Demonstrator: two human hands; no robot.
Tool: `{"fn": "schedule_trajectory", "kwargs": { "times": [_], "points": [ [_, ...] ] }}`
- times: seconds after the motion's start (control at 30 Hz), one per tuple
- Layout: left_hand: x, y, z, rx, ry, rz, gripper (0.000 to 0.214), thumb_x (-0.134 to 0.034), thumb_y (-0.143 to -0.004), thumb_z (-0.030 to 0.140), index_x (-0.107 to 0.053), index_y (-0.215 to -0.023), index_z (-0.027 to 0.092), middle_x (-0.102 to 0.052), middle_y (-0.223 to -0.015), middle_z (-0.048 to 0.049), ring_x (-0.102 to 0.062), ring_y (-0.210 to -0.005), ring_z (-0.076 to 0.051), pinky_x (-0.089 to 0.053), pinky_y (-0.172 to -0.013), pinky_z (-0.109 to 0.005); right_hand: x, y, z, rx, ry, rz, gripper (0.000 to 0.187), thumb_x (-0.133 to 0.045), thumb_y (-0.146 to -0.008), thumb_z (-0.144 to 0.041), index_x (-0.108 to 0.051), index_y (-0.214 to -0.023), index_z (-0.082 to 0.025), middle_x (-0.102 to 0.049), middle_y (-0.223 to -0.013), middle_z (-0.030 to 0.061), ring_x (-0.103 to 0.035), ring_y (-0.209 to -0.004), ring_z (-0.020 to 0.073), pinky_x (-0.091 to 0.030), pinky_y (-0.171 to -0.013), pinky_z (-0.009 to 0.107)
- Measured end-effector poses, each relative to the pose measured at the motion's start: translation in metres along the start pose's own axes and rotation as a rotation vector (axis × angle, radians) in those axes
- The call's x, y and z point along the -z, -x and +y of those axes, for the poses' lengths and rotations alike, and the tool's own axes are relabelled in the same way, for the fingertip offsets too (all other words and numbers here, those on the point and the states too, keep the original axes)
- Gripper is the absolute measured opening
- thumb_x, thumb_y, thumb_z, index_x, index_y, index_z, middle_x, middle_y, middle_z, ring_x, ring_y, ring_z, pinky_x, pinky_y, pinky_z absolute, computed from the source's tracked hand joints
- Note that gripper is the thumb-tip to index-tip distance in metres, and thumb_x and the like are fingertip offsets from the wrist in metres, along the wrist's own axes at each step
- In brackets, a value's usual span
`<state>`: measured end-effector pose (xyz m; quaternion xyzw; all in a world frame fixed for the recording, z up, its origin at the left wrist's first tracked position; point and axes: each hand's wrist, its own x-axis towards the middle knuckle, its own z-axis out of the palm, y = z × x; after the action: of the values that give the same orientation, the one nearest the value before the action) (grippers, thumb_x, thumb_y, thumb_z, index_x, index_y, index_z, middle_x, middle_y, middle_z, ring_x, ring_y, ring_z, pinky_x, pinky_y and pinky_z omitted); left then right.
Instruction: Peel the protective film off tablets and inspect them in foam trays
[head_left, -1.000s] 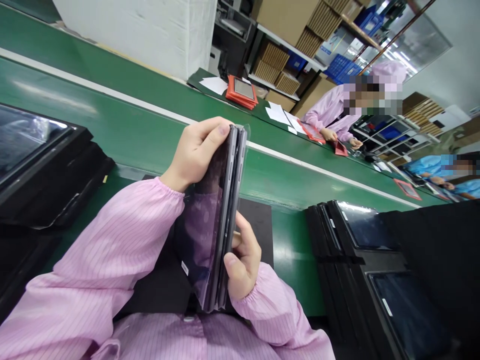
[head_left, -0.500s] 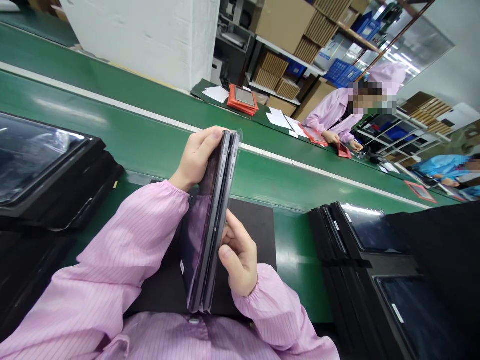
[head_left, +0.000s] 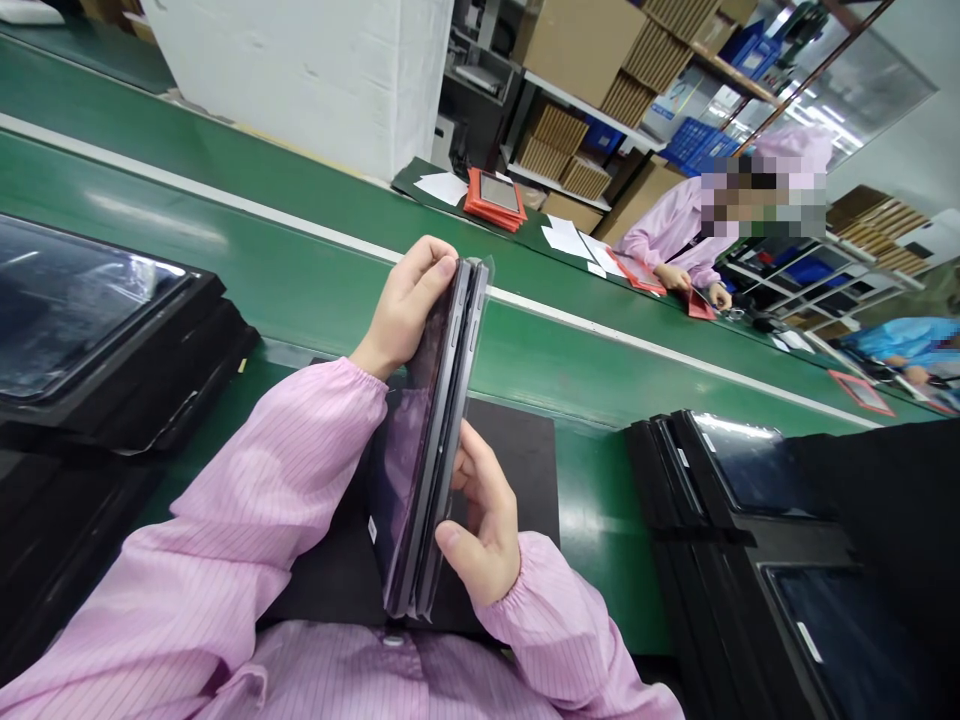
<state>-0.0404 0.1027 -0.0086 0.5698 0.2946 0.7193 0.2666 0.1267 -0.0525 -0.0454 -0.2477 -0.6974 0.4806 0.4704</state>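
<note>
Two dark tablets stand on edge, face to face in front of my chest: the left tablet (head_left: 409,455) shows its glossy screen and a small white label, the right tablet (head_left: 465,365) mostly its side edge with buttons. Clear film sticks out along their edges. At the upper end, my left hand (head_left: 405,305) is closed round them, thumb over the top corner. My right hand (head_left: 489,525) is curled against the lower right side, its fingers partly hidden and its thumb by the edge. Beneath them lies a black mat (head_left: 529,470).
Black foam trays with tablets (head_left: 82,310) are stacked at left; more foam trays with tablets (head_left: 757,465) stand at right. A green conveyor (head_left: 555,360) runs across. Beyond it are red-framed panels (head_left: 495,200), papers and a co-worker in pink (head_left: 675,225).
The view has shifted slightly, so the surroundings sit a little further right. Both hands keep hold of the tablets; my right thumb has moved slightly down along the edge.
</note>
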Motion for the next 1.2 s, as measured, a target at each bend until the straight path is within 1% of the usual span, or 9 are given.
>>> {"fn": "schedule_trajectory", "kwargs": {
  "times": [0.17,0.33,0.47,0.57,0.7,0.83,1.0,1.1,1.2],
  "points": [
    [0.0,-0.001,0.005,-0.024,-0.029,-0.001,0.045,-0.055,-0.092,0.067,-0.053,-0.079,0.024,-0.044,-0.07,-0.0002,-0.045,-0.065,-0.017,-0.04,-0.064,-0.032,0.001,-0.001,-0.002,-0.001,-0.049,0.02,0.074,-0.06,-0.091,-0.058,-0.038,-0.154,-0.027,-0.056,-0.08,-0.0006,-0.057,-0.064,0.0156,-0.056,-0.061,0.031],
    [0.0,-0.001,0.01,-0.046,-0.035,-0.017,0.044,-0.054,-0.094,0.065,-0.053,-0.077,0.024,-0.044,-0.07,-0.0002,-0.041,-0.061,-0.016,-0.036,-0.06,-0.033,0.0,0.0,-0.005,-0.014,-0.049,0.029,0.073,-0.062,-0.089,-0.059,-0.039,-0.151,-0.027,-0.055,-0.081,-0.0009,-0.058,-0.065,0.0161,-0.056,-0.062,0.032],
    [-0.001,0.0,0.012,-0.07,-0.008,-0.038,0.043,-0.054,-0.095,0.063,-0.053,-0.079,0.024,-0.043,-0.069,0.0002,-0.036,-0.057,-0.015,-0.031,-0.057,-0.033,-0.002,0.001,-0.004,0.018,-0.034,0.026,0.071,-0.062,-0.09,-0.059,-0.036,-0.15,-0.03,-0.054,-0.081,-0.0019,-0.057,-0.064,0.0154,-0.055,-0.061,0.031],
    [-0.002,0.0,0.015,-0.097,-0.009,-0.043,0.043,-0.053,-0.095,0.063,-0.053,-0.079,0.024,-0.043,-0.069,0.0002,-0.036,-0.057,-0.015,-0.032,-0.057,-0.033,-0.004,0.001,-0.005,0.046,-0.029,0.03,0.069,-0.061,-0.09,-0.057,-0.037,-0.149,-0.03,-0.052,-0.08,-0.0024,-0.056,-0.064,0.0148,-0.054,-0.06,0.03],
    [-0.002,0.0,0.016,-0.092,-0.075,-0.037,0.047,-0.049,-0.095,0.069,-0.051,-0.08,0.024,-0.043,-0.069,0.0004,-0.039,-0.057,-0.015,-0.035,-0.057,-0.031,-0.003,0.001,-0.006,0.046,-0.026,0.028,0.07,-0.061,-0.09,-0.058,-0.037,-0.149,-0.028,-0.052,-0.08,-0.0025,-0.056,-0.064,0.0153,-0.053,-0.061,0.031],
    [-0.001,0.0,0.012,-0.085,-0.107,-0.035,0.048,-0.047,-0.095,0.07,-0.052,-0.082,0.024,-0.043,-0.07,0.0003,-0.042,-0.059,-0.015,-0.038,-0.057,-0.03,-0.001,0.0,-0.005,0.009,-0.086,0.026,0.069,-0.065,-0.089,-0.056,-0.039,-0.149,-0.033,-0.052,-0.083,-0.0022,-0.056,-0.067,0.0152,-0.053,-0.063,0.031],
    [0.001,-0.001,0.0,-0.037,-0.076,-0.036,0.046,-0.052,-0.093,0.069,-0.053,-0.084,0.023,-0.045,-0.072,0.0005,-0.042,-0.06,-0.014,-0.039,-0.057,-0.029,0.002,-0.003,0.002,-0.044,-0.161,0.054,0.066,-0.067,-0.089,-0.056,-0.044,-0.148,-0.036,-0.053,-0.085,-0.0017,-0.054,-0.069,0.0148,-0.054,-0.07,0.034],
    [0.002,-0.001,-0.004,-0.007,-0.077,-0.025,0.048,-0.054,-0.091,0.07,-0.054,-0.084,0.023,-0.044,-0.071,0.0006,-0.042,-0.061,-0.014,-0.039,-0.059,-0.029,0.002,-0.003,0.005,-0.061,-0.18,0.056,0.065,-0.068,-0.09,-0.055,-0.044,-0.148,-0.037,-0.052,-0.086,-0.0022,-0.053,-0.068,0.0136,-0.053,-0.068,0.032],
    [0.003,-0.001,-0.004,0.013,-0.083,-0.021,0.048,-0.053,-0.091,0.071,-0.053,-0.084,0.023,-0.044,-0.071,0.0009,-0.04,-0.061,-0.014,-0.039,-0.059,-0.029,0.001,-0.003,0.005,-0.04,-0.185,0.052,0.065,-0.068,-0.09,-0.055,-0.044,-0.148,-0.038,-0.051,-0.086,-0.0024,-0.053,-0.067,0.0129,-0.052,-0.067,0.031]
  ]
}}
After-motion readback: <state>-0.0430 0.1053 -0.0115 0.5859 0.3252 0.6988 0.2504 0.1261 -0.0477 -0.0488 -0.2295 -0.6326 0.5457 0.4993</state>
